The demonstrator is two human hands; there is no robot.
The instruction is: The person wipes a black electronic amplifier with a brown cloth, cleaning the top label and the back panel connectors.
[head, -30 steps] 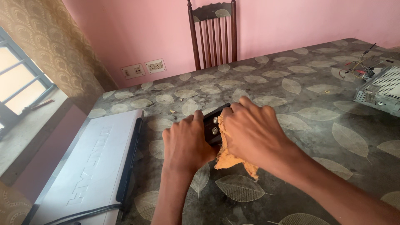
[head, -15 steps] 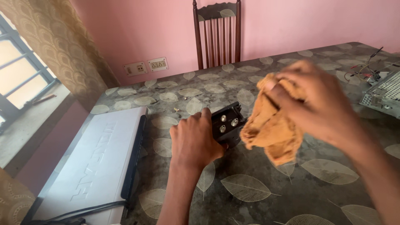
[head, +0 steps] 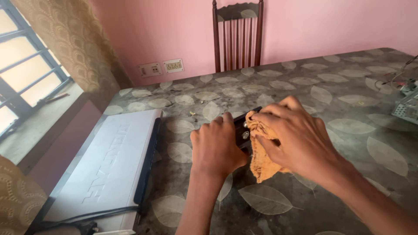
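- Since 0.5 s ago, the right hand [head: 300,135] has come back down from the air on the right and now presses the orange cloth [head: 261,152] against the small black box [head: 244,128]; the cloth was lifted clear of the box then.
- Meanwhile the left hand [head: 217,148] has kept its place, closed around the near left side of the black box with the thumb side toward the cloth.
- Right hand: fingers curled and bunched over the cloth, gripping it, with the fingertips at the box's top edge.
- Black box: a small dark block standing on the table [head: 357,143] near its middle, between the 2 hands. Only a narrow strip of its face shows, with 2 small round silver fittings on it; the rest is hidden by the hands and the cloth.
- Orange cloth: soft, crumpled, dull orange. Its upper part is wadded against the box face; its lower end hangs out below the right palm onto the table.
- Table: grey-green surface printed with pale leaf shapes.
- Left of the hands lies a flat white device [head: 109,169] with a black front edge and a black cable at its near end.
- At the far right edge sits part of a perforated metal chassis [head: 407,109] with loose wires beside it.
- Beyond the table stands a dark wooden chair [head: 237,35] against a pink wall, with 2 wall sockets [head: 162,67] to its left.
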